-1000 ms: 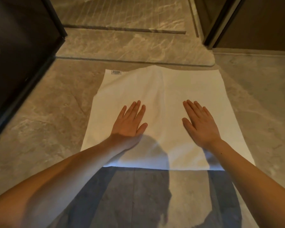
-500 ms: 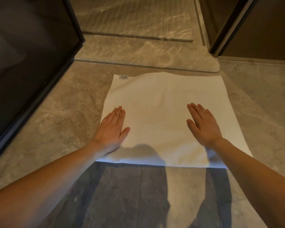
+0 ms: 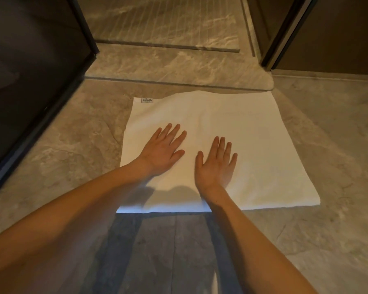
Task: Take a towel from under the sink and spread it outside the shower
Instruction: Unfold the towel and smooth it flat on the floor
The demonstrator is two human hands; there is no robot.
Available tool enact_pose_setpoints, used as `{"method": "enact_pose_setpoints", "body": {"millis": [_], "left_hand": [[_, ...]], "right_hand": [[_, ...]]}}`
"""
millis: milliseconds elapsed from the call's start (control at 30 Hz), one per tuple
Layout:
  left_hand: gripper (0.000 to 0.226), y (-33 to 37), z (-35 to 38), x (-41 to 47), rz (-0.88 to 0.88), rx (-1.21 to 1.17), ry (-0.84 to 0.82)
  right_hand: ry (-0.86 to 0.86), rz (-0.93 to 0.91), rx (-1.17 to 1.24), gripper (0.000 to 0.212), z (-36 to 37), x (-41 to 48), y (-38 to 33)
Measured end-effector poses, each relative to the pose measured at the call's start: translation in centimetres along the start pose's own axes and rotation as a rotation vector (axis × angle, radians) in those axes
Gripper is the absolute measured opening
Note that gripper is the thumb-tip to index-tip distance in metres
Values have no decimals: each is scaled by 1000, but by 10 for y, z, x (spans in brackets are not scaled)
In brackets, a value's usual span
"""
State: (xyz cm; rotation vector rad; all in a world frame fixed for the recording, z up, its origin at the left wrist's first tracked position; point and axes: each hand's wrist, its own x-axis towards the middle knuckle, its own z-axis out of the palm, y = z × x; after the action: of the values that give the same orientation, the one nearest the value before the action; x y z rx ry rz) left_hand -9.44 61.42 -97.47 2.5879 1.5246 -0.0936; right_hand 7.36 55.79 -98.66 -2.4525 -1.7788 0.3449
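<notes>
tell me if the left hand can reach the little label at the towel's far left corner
Probably yes. The left hand lies flat on the towel, on the same side as the label, and only bare towel lies between them; nothing blocks the way.

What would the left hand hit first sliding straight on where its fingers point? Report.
Only bare towel: the left hand lies flat on it, fingers aimed away and slightly right. The way looks free to the towel's far edge; the label sits left of that line.
</notes>
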Motion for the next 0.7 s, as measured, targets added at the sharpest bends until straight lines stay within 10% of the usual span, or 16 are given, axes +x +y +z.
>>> {"method": "enact_pose_setpoints", "body": {"millis": [500,600,700], "left_hand": [[66,93,-28,-76,-129,266,-192],[30,78,-40,-40,-72,82,-67],[42,39,-38,-12,97,21,90]], "right_hand": [[-171,-912,-199,64,-39,57,77],[-85,-735,-97,61,-38,46,64],[23,-272,42,62,-22,20,39]]}}
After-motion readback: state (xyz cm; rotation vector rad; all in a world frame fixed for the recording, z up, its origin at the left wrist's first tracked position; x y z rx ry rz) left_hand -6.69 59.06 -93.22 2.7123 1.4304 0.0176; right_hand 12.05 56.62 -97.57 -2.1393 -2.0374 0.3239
